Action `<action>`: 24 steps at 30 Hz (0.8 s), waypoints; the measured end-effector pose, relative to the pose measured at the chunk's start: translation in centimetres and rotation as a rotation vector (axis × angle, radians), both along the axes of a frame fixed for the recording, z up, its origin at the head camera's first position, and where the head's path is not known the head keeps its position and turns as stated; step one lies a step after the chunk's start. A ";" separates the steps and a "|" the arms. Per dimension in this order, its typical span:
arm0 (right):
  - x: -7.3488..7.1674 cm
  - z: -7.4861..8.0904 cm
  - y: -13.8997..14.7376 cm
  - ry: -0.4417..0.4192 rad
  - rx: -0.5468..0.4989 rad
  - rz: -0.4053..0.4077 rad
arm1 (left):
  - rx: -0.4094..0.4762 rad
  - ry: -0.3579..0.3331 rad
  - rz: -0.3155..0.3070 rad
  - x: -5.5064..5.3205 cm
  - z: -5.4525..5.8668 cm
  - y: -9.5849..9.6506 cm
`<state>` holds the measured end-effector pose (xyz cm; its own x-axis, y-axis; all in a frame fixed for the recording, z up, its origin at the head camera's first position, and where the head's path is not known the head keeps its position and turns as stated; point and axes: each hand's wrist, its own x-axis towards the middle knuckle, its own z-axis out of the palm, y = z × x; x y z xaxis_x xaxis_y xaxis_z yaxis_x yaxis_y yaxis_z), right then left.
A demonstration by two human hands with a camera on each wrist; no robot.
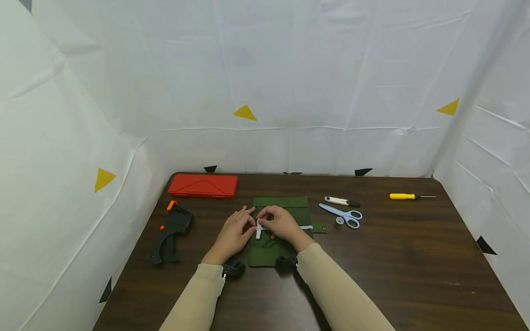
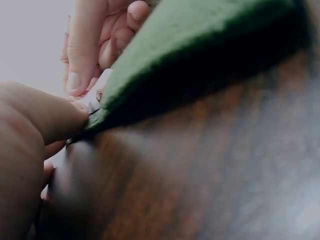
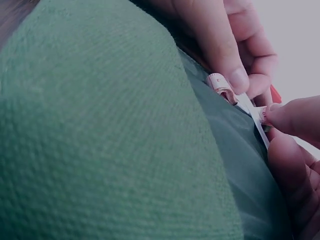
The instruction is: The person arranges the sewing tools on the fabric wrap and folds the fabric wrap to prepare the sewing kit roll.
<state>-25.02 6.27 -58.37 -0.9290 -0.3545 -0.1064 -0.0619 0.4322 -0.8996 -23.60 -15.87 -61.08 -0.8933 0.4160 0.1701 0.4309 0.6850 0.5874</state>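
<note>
A green fabric pouch (image 1: 265, 257) lies flat on the table before me, with a narrow white strap (image 1: 306, 227) across it. Under the strap, near the pouch's left edge, sits a folded white measuring tape (image 1: 258, 235) with red markings. My right hand (image 1: 283, 223) pinches the far end of the tape between thumb and finger. The left hand (image 1: 234, 232) pinches the strap beside the tape at that edge. In the right wrist view, the folded end of the measuring tape (image 3: 220, 86) sticks out on the near side of the strap.
Right of the pouch lie a white and black cutter (image 1: 341, 201), light blue scissors (image 1: 340, 214) and a small round roll (image 1: 339, 221). A yellow screwdriver (image 1: 403, 196) is farther right. On the left are a red case (image 1: 203, 185) and a black and orange clamp (image 1: 175, 227).
</note>
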 end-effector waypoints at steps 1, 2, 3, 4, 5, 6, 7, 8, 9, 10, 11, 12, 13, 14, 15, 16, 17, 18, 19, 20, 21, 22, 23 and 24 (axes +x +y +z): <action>0.0 0.0 0.0 0.002 0.000 -0.002 | 0.002 -0.005 -0.002 0.0 0.0 -0.1; 0.1 0.0 0.0 0.004 -0.001 -0.004 | 0.008 -0.013 -0.006 -0.1 0.0 -0.1; 0.1 0.0 0.0 0.006 -0.003 -0.007 | 0.010 -0.023 -0.009 -0.1 0.0 -0.2; 0.1 0.0 0.0 0.007 -0.004 -0.008 | 0.009 -0.033 -0.016 -0.2 0.0 -0.3; 0.1 -0.1 0.0 0.011 -0.005 -0.009 | 0.004 -0.050 -0.022 -0.2 0.1 -0.5; 0.1 -0.1 0.0 0.012 -0.004 -0.010 | -0.008 -0.065 -0.030 -0.3 0.2 -0.6; 0.1 -0.1 0.0 0.013 -0.004 -0.012 | -0.023 -0.081 -0.041 -0.3 0.3 -0.8; 0.1 -0.1 0.0 0.014 -0.006 -0.013 | -0.032 -0.101 -0.051 -0.3 0.5 -1.0; 0.1 -0.2 0.0 0.014 -0.009 -0.013 | -0.048 -0.118 -0.062 -0.3 0.7 -1.1; 0.1 -0.2 0.0 0.013 -0.009 -0.014 | -0.061 -0.134 -0.076 -0.2 0.9 -1.3; 0.1 -0.1 0.0 0.014 -0.006 -0.017 | -0.069 -0.147 -0.089 -0.2 1.1 -1.4; 0.1 -0.1 0.0 0.013 -0.004 -0.019 | -0.086 -0.153 -0.099 -0.1 1.3 -1.5; 0.1 -0.1 0.1 0.014 -0.004 -0.021 | -0.089 -0.155 -0.109 -0.1 1.4 -1.5; 0.1 0.0 0.1 0.016 0.000 -0.026 | -0.094 -0.148 -0.118 0.0 1.6 -1.4; 0.1 0.0 0.1 0.019 0.006 -0.031 | -0.108 -0.137 -0.126 0.0 1.6 -1.4; 0.1 0.0 0.1 0.021 0.012 -0.036 | -0.118 -0.122 -0.131 0.0 1.5 -1.3; 0.1 0.1 0.1 0.022 0.015 -0.040 | -0.130 -0.107 -0.133 0.0 1.5 -1.2; 0.0 0.1 0.2 0.021 0.014 -0.042 | -0.145 -0.093 -0.133 0.0 1.5 -1.1; 0.0 0.1 0.1 0.020 0.015 -0.043 | -0.155 -0.080 -0.132 0.0 1.4 -1.1; 0.0 0.1 0.1 0.018 0.014 -0.043 | -0.171 -0.073 -0.129 0.1 1.3 -1.1; 0.0 0.1 0.1 0.015 0.009 -0.040 | -0.187 -0.071 -0.126 0.1 1.2 -1.0; 0.1 0.1 0.1 0.011 0.003 -0.035 | -0.191 -0.073 -0.122 0.2 1.2 -1.1; 0.1 0.1 0.0 0.008 -0.006 -0.030 | -0.195 -0.076 -0.118 0.2 1.2 -1.1; 0.1 0.1 0.0 0.009 -0.013 -0.025 | -0.196 -0.077 -0.116 0.3 1.2 -1.1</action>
<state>-24.90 6.26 -58.25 -0.9384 -0.3326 -0.0934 -0.0594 0.4216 -0.9048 -23.35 -16.99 -59.93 -0.8449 0.5348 0.0088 0.4721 0.7380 0.4822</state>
